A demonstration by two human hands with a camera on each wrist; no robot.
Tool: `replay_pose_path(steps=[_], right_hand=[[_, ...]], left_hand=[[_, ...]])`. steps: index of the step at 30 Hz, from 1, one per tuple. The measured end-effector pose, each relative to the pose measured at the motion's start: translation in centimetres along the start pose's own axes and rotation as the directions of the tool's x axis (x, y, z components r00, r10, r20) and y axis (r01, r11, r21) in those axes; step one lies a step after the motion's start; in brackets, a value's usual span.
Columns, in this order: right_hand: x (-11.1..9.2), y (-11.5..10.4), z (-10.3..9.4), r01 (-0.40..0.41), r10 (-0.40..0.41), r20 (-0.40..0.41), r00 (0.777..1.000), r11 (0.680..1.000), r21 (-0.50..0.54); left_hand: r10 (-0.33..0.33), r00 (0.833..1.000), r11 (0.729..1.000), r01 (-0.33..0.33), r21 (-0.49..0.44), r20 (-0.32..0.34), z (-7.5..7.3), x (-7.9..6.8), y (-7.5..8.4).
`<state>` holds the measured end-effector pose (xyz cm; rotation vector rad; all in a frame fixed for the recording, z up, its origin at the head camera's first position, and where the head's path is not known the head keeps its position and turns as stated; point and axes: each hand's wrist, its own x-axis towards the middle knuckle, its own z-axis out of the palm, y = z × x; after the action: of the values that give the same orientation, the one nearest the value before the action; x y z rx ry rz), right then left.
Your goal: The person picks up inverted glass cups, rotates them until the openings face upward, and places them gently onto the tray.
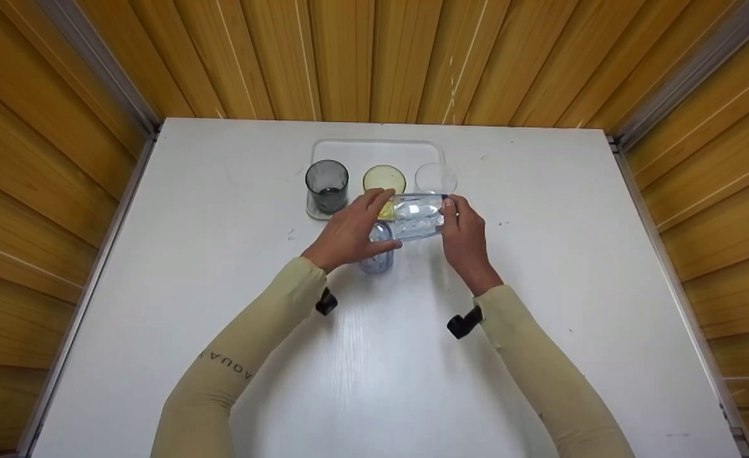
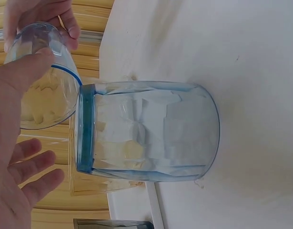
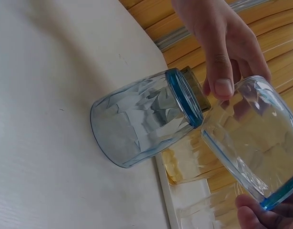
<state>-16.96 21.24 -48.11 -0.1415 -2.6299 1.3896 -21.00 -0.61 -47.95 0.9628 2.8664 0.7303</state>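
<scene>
A clear, blue-tinted glass [image 1: 419, 216] is held sideways above the table, its blue-rimmed end to the right. My right hand [image 1: 466, 238] grips that end between thumb and fingers. Around the other end, my left hand [image 1: 349, 232] lies spread, with thumb and fingers wide apart. Its thumb [image 3: 222, 86] touches the glass edge, while several of its fingers [image 2: 34, 167] extend away from the glass. Beneath the hands, a second blue-tinted faceted glass [image 2: 151, 133] with a blue rim stands upright on the table, partly hidden by the left hand in the head view.
Behind the hands lies a white tray [image 1: 374, 141]. A dark grey glass [image 1: 328, 181], a yellow glass [image 1: 384, 175] and a clear glass [image 1: 436, 175] stand in a row at it. Wood-patterned walls [image 1: 342, 57] enclose the white table [image 1: 234, 191] at the back and sides.
</scene>
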Motion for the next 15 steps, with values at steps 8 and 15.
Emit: replay_pose_path(steps=[8, 15], right_hand=[[0.05, -0.08, 0.16, 0.002, -0.002, -0.024, 1.0, 1.0, -0.013], [0.06, 0.14, 0.19, -0.009, 0.009, -0.008, 1.0, 1.0, -0.004]], left_hand=[[0.066, 0.997, 0.997, -0.067, -0.034, -0.036, 0.09, -0.24, -0.22], [0.054, 0.998, 0.995, -0.055, -0.082, -0.022, 0.17, -0.43, -0.22]])
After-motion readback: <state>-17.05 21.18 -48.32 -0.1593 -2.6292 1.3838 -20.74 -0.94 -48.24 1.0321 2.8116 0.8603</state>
